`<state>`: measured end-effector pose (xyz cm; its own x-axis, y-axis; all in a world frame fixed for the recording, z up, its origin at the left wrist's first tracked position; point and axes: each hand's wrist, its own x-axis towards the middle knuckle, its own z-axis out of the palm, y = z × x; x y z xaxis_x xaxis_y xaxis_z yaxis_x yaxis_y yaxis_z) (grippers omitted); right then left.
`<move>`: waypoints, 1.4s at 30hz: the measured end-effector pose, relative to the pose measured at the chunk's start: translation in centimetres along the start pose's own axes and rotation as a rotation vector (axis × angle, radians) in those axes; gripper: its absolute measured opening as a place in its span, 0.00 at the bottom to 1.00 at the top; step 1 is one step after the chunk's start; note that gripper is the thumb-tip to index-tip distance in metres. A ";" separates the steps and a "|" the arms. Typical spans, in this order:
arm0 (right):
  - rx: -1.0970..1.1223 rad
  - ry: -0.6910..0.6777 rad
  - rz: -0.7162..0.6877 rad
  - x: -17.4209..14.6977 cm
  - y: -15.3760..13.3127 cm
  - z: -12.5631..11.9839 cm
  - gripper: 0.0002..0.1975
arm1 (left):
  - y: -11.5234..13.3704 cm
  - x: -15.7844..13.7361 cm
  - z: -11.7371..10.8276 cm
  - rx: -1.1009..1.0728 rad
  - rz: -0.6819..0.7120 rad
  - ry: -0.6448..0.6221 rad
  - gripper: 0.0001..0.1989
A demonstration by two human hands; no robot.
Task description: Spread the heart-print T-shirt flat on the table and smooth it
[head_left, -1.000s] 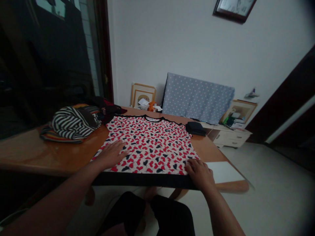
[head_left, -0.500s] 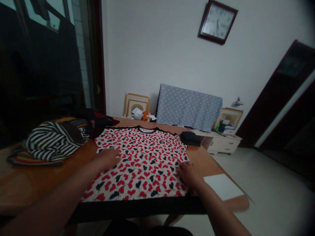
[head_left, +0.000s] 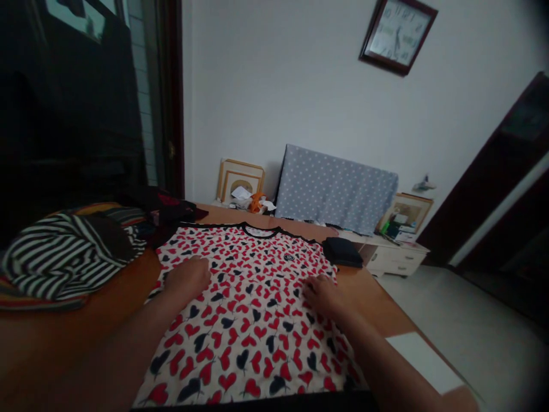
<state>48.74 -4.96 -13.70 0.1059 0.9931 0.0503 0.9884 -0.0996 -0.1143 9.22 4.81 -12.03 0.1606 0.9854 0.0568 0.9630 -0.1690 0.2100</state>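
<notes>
A short-sleeved shirt (head_left: 253,309) printed with red and dark hearts lies spread out, its black-trimmed collar toward the far side and a black band along the near edge. My left hand (head_left: 189,278) rests on its left side below the sleeve, fingers curled against the cloth. On the right side, below the sleeve there, my right hand (head_left: 322,294) has bent fingers closed down on the fabric. The undersides of both hands are hidden, so how much cloth each one grips does not show.
Left on the wooden table (head_left: 386,303) sits a heap of striped clothes (head_left: 64,254), with dark garments (head_left: 171,207) behind. A folded dark cloth (head_left: 343,252) lies beyond the right sleeve. A white sheet (head_left: 424,361) lies near the right edge. A dotted cloth (head_left: 334,189) hangs behind.
My view has moved closer to the shirt, which looks larger. My right hand has shifted up along the shirt's right side, its fingers more bent. My left hand stays on the left side.
</notes>
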 end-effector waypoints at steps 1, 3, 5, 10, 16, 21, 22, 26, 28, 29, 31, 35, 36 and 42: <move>-0.031 -0.006 0.059 0.9 0.7 0.0 0.20 | -0.1 -0.1 0.1 0.021 0.001 0.020 0.14; -0.082 -0.012 0.160 2.7 1.6 -0.2 0.20 | -0.4 -0.3 0.2 0.055 0.020 0.052 0.13; -0.109 -0.001 0.184 4.2 1.5 -0.2 0.20 | -0.7 -0.3 0.3 0.063 0.045 0.066 0.12; -0.044 0.067 0.003 6.6 -0.7 1.5 0.19 | -1.5 0.1 0.4 0.059 0.074 0.079 0.11; -0.098 0.092 0.231 10.8 1.2 2.5 0.22 | -1.8 0.0 0.4 0.026 0.069 0.068 0.12; -0.095 0.067 0.232 14.8 1.4 2.6 0.22 | -1.7 0.1 0.3 0.016 0.067 0.043 0.13; -0.095 0.062 0.227 15.3 1.3 2.8 0.22 | -1.7 0.1 0.4 0.018 0.066 0.043 0.13; -0.100 0.052 0.274 17.2 1.7 3.2 0.24 | -1.9 0.2 0.6 0.019 0.060 0.045 0.15; -0.102 0.052 0.304 18.2 2.0 3.0 0.25 | -2.0 0.2 0.7 0.011 0.050 0.036 0.17; -0.103 0.057 0.308 18.7 2.0 2.9 0.25 | -2.0 0.2 0.6 0.007 0.039 0.027 0.17; -0.106 0.072 0.284 19.9 1.6 2.8 0.25 | -2.0 0.2 0.5 0.003 0.020 0.016 0.18; -0.088 0.058 0.196 22.0 0.2 3.3 0.21 | -1.8 0.1 0.3 0.017 0.014 0.001 0.18; -0.082 0.053 0.196 22.4 -0.1 3.5 0.21 | -1.7 0.0 0.2 0.018 0.019 -0.002 0.18; -0.044 0.099 0.189 25.5 -2.2 3.1 0.24 | -1.5 0.0 -0.2 -0.003 -0.004 -0.029 0.16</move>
<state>48.98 20.81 -15.30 0.2974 0.9459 0.1295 0.9537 -0.2878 -0.0875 7.74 5.04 -12.11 0.1626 0.9863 0.0277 0.9629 -0.1647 0.2135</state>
